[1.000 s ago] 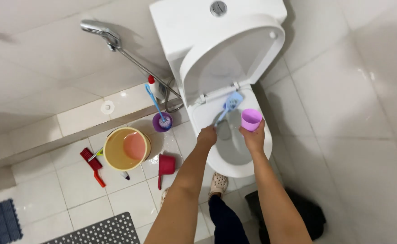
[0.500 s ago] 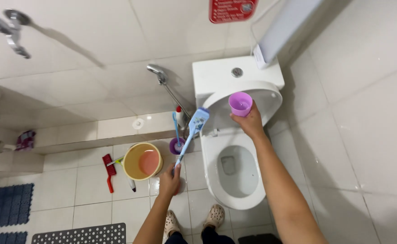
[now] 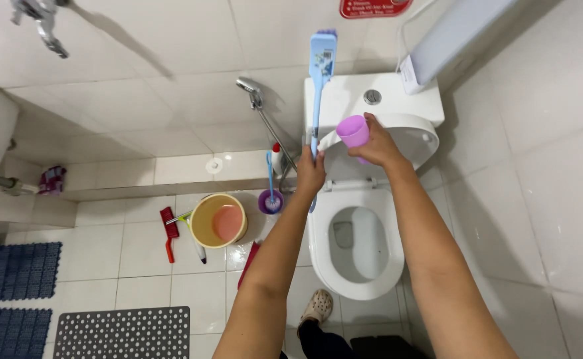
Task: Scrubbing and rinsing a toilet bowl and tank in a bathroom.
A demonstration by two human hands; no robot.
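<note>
Toilet: a white toilet [image 3: 361, 279] stands against the tiled wall, seat down over the open bowl, lid [image 3: 417, 136] raised against the cistern [image 3: 344, 100].
Floor: pale floor tiles [image 3: 132, 266], wet-looking near the bowl, with a grey dotted mat [image 3: 122, 332] at the bottom edge and blue mats [image 3: 12, 269] to the left.
Bucket: a yellow bucket [image 3: 201, 229] with a pink scoop [image 3: 228, 223] inside sits on the floor left of the toilet; a red hand brush [image 3: 169, 229] lies just beside it.
Sprayer: a chrome hand sprayer [image 3: 248, 85] hangs on the wall between bucket and cistern, hose running down.
Long brush: a blue long-handled brush [image 3: 319, 80] stands upright in front of the wall, head at the top near a red sign [image 3: 368, 6].
Left hand: the left hand [image 3: 310, 174] has its grip closed tight round the lower end of the blue handle, fingers wrapped fully (no gap shows).
Right hand: the right hand [image 3: 374, 143] holds a purple cup [image 3: 353, 131], grip narrow round its base, mouth tilted toward the left, just above the raised lid and touching or nearly touching the brush handle; I cannot tell which.
Small holder: a purple holder [image 3: 271, 201] with a thin blue brush stands on the floor below the sprayer.
Foot: one pale clog [image 3: 318, 307] shows beside the bowl's front.
</note>
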